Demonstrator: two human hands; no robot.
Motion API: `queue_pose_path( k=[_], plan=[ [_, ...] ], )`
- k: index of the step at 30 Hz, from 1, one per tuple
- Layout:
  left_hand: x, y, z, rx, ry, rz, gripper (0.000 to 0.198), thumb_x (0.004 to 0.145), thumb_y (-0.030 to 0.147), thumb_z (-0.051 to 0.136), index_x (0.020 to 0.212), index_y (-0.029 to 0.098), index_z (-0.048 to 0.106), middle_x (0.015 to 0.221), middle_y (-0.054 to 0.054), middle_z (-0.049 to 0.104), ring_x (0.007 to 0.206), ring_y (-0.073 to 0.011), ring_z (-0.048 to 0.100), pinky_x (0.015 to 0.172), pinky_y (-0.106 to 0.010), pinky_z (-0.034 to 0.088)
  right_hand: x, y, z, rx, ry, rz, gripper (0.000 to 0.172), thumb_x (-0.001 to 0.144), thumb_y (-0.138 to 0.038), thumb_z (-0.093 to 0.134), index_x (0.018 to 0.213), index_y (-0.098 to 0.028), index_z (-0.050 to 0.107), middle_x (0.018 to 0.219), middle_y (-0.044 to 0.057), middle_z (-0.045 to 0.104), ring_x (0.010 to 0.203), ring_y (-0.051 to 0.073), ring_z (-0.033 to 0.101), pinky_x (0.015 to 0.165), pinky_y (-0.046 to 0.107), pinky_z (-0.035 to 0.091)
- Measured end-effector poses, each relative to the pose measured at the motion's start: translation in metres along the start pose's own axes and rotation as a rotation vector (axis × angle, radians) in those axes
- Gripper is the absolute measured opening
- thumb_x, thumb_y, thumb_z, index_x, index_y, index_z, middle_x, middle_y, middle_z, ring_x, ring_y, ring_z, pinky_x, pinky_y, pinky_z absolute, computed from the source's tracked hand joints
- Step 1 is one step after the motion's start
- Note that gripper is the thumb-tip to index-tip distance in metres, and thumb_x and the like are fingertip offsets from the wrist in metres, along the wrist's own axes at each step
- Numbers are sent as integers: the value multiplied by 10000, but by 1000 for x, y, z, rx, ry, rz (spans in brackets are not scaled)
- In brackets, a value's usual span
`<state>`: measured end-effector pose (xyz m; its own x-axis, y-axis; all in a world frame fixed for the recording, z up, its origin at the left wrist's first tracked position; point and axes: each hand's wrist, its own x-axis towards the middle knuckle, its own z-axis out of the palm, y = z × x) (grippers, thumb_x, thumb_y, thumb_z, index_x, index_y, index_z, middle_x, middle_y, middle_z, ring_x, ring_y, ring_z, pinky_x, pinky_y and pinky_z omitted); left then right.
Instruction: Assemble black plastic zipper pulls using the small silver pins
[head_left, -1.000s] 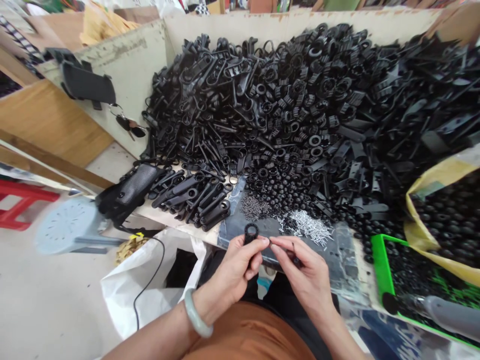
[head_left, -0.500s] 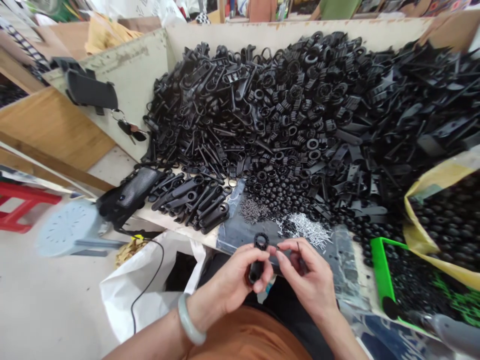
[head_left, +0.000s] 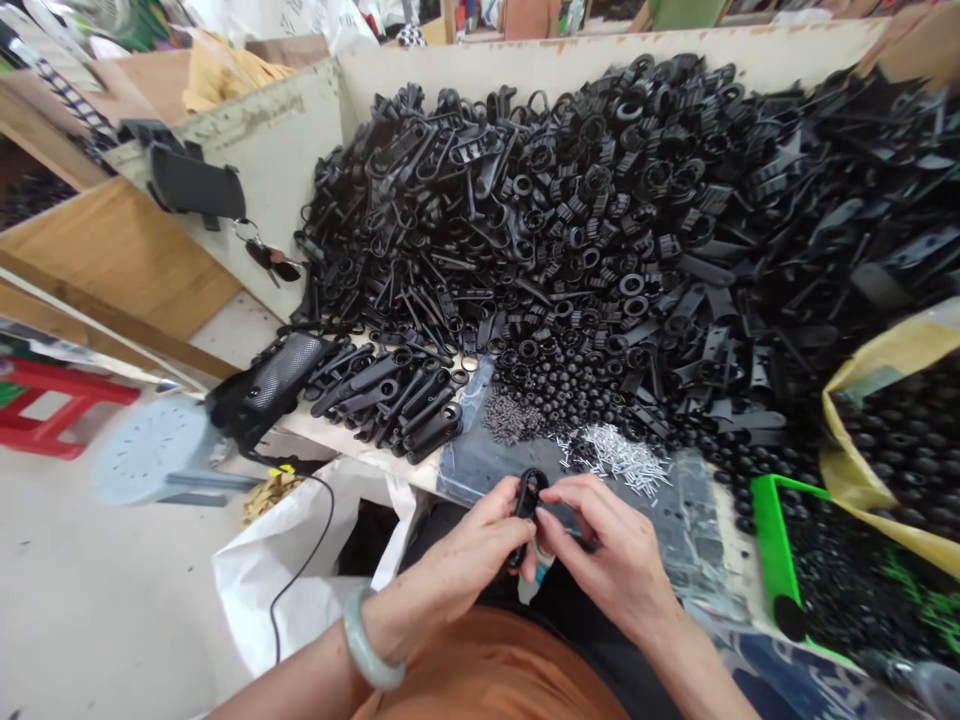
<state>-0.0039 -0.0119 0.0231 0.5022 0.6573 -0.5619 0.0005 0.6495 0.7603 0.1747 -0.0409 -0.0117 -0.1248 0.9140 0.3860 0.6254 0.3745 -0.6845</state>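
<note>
My left hand [head_left: 480,535] is closed around a black plastic handle with a ring end [head_left: 533,484], held on edge above my lap. My right hand [head_left: 607,540] meets it from the right, thumb and forefinger pinched together against the ring. Whatever sits between those fingertips is too small and hidden to name. Under the curled fingers of that hand a bit of something dark shows. Just beyond my hands, a pile of silver pins [head_left: 622,460] and a heap of small grey-brown parts [head_left: 511,418] lie on the dark work mat [head_left: 480,470].
A large heap of black plastic parts [head_left: 480,220] fills the bench. Several finished-looking handles [head_left: 390,400] lie in a row at left. To the right stand a green tray [head_left: 772,550] and a yellow-edged bag [head_left: 840,430] of black balls. A white sack [head_left: 255,590] hangs below.
My right hand has moved left to the handle, its fingertips now against the ring. The handle has turned in my left hand, so its ring shows more edge-on. The view has shifted slightly.
</note>
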Motion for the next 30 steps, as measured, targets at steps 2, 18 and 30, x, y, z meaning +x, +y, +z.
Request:
queue_pose_path(
  k=[2,18,30],
  plan=[
    [2,1,1,2,4,21,105,818,239,579,914,208,550,662,28,562,659,-132,500,684,-262,378,0,0,-2,-10,-1,-7,81,979,-199,644,1049,-230,669,956,44,737,692,143,679,624,249,550],
    [9,3,-6,250,-15,144,173,969,364,539,975,194,570,697,35,520,628,-118,477,613,-242,379,0,-12,-4,-15,-18,-36,170,1014,-120,556,1063,-202,697,951,48,739,805,135,729,731,215,557],
    [21,-11,-18,141,-71,215,358,1006,521,522,1022,166,560,741,16,586,517,-65,391,520,-218,308,-6,-19,-19,-99,-174,48,391,1070,-208,441,1432,-209,590,1144,86,706,946,146,736,802,226,591]
  ],
)
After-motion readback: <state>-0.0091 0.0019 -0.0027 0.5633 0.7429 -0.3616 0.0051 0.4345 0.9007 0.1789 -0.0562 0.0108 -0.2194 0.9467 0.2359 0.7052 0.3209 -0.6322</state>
